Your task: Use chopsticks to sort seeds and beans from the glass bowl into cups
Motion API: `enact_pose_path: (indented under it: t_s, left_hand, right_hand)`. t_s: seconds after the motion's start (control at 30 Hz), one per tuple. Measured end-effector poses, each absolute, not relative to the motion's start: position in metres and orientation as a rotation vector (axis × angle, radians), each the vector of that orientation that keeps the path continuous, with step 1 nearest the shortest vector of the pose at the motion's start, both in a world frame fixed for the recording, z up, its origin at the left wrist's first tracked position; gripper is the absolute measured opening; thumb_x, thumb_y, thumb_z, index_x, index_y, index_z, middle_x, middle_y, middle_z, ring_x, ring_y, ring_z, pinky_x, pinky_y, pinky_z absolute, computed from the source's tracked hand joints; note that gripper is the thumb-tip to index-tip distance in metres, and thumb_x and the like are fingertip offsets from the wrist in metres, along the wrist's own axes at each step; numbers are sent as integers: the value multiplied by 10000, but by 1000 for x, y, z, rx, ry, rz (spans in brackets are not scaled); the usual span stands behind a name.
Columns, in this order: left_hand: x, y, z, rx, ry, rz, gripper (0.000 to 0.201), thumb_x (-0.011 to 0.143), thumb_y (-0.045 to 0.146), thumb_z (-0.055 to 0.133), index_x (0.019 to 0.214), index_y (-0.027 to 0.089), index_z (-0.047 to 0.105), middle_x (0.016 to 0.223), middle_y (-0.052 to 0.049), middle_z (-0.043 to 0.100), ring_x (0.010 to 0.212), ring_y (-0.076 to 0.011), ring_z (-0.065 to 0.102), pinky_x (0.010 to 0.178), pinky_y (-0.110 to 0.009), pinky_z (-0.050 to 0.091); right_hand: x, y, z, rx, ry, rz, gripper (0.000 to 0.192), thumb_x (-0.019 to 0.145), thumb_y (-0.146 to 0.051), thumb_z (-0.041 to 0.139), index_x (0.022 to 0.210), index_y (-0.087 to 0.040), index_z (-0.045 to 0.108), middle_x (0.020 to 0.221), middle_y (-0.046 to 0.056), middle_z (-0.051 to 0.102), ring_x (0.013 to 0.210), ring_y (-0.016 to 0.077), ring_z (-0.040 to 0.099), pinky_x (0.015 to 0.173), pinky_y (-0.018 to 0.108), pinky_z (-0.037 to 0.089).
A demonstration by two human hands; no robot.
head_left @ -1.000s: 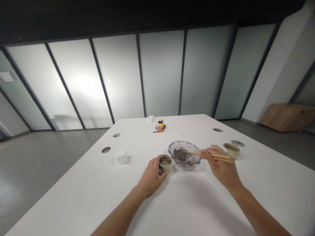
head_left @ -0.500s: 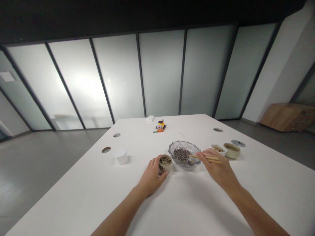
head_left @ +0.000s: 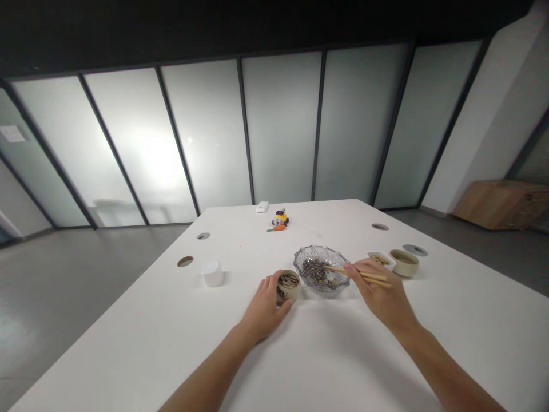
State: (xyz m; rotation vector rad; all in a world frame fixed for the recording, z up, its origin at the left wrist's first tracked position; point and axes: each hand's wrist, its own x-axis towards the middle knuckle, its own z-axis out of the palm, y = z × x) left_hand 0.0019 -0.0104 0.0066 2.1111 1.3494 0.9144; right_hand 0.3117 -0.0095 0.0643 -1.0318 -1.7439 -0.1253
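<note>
My left hand [head_left: 266, 306] is wrapped around a small beige cup [head_left: 292, 292] with dark markings on its side. Striped seeds, like sunflower seeds, lie inside that cup. Beside it stands a scalloped clear glass bowl [head_left: 341, 257], partly filled with dark seeds [head_left: 314, 270] heaped toward its left side. A few paler pieces lie at the bowl's lower right. Wooden chopsticks [head_left: 362, 275] are gripped in my right hand [head_left: 381, 294], their tips reaching into the dark seeds. Whether the tips pinch a seed is too small to tell.
Behind my right hand are a white dish [head_left: 381, 258] of light-coloured pieces and a beige bowl [head_left: 404, 263]. A white container [head_left: 212, 273] stands at left. Farther back sit a toy car [head_left: 280, 218], a toy carrot [head_left: 277, 228] and a white device [head_left: 262, 207]. Round holes [head_left: 185, 261] pierce the table.
The chopstick tips have shifted slightly left and up within the bowl, and the seeds have moved left, baring more glass at right. My left hand and the cup stay put.
</note>
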Motion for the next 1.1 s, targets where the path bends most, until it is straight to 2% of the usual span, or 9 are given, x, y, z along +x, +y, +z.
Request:
enact_pose_path:
  t_s: [0.17,0.3,0.57,0.73,0.87,1.1]
  left_hand:
    - [2,-10,7,2118,1346,910,749,959,317,734,1659,242,478,1659,-157,602,1558,-352,542,1355,-538,405]
    - [3,-10,7,2111,1373,882,765,964,331,726,1674,225,461,1679,-165,582,1581,-354,517,1364,-530,396]
    - [3,-12,9,2103,1380,886,767,959,315,721,1676,235,461,1678,-155,586,1570,-353,523,1359,-536,402]
    - [2,-11,9,2118,1354,906,749,967,326,733,1667,258,475,1659,-145,606,1548,-350,546,1349,-536,415]
    - [2,-11,8,2127,1354,893,753,974,329,731,1674,248,466,1672,-150,593,1563,-346,532,1363,-525,399]
    - [2,-12,9,2113,1372,873,767,969,312,722,1682,226,455,1672,-162,586,1566,-349,527,1364,-534,393]
  right_hand:
    - [312,-10,67,-1006,-1700,-180,500,1154,-577,616,795,-263,764,777,25,760,700,199,715,710,334,582]
    - [310,-14,69,-1012,-1543,-175,508,1137,-620,619,826,-261,801,848,58,797,818,234,758,785,360,614]
    - [278,-30,69,-958,-1575,219,557,1108,-710,607,846,-271,828,865,75,818,812,256,785,746,369,643]
    - [293,-26,74,-999,-1582,28,566,1132,-693,564,846,-278,824,844,76,805,809,260,770,772,392,609]
    - [312,-18,78,-1067,-1615,-143,645,1131,-734,509,737,-277,737,765,71,757,749,258,727,749,410,554]
    - [307,-17,76,-1114,-1725,-19,668,1135,-742,494,684,-276,656,705,47,712,668,230,671,656,367,511]
